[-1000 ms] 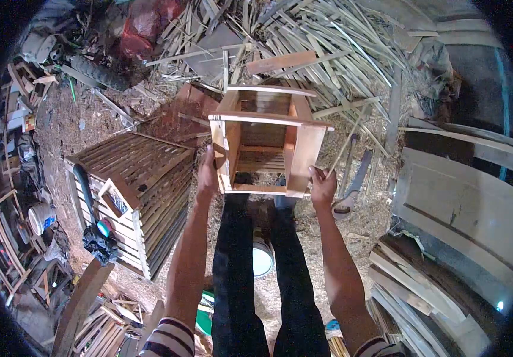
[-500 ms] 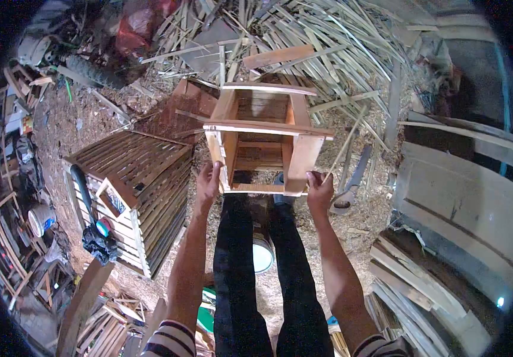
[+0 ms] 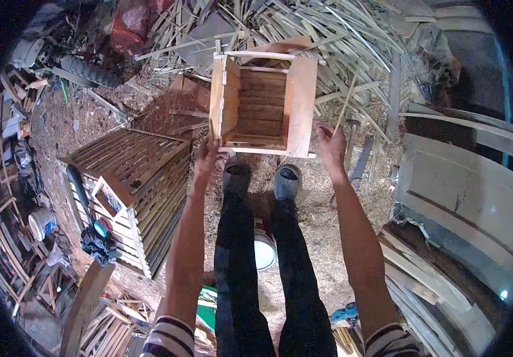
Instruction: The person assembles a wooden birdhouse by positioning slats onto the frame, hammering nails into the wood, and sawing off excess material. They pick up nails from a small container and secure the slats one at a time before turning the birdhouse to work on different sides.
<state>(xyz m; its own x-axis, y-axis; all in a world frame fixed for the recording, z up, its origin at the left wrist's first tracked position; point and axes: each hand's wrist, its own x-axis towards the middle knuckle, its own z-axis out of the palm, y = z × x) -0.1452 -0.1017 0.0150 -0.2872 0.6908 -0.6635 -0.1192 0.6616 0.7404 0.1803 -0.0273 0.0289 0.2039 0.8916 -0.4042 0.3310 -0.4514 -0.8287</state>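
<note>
A small wooden box frame [image 3: 301, 107] with slatted inner walls is in front of my feet, its open side facing up toward me. My left hand [image 3: 207, 157] grips its near left corner, fingers closed at the edge. Just off the near right corner is my right hand [image 3: 331, 146], with a thin wooden stick [image 3: 345, 107] pinched in its fingers and pointing away from me. The wide smooth board on the box's right side lies closest to this hand.
A slatted crate [image 3: 149, 172] stands at left, with a small wooden frame [image 3: 112, 196] and a black plastic bag [image 3: 98, 245] on it. A handsaw [image 3: 362, 159] lies on the shavings at right. Scrap strips [image 3: 328, 35] are heaped beyond. A white-topped bucket [image 3: 264, 253] sits between my legs.
The box has moved away from me and tipped, so its inside now faces me more. Both hands went forward with it, the stick moving along with my right hand, which is now apart from the box.
</note>
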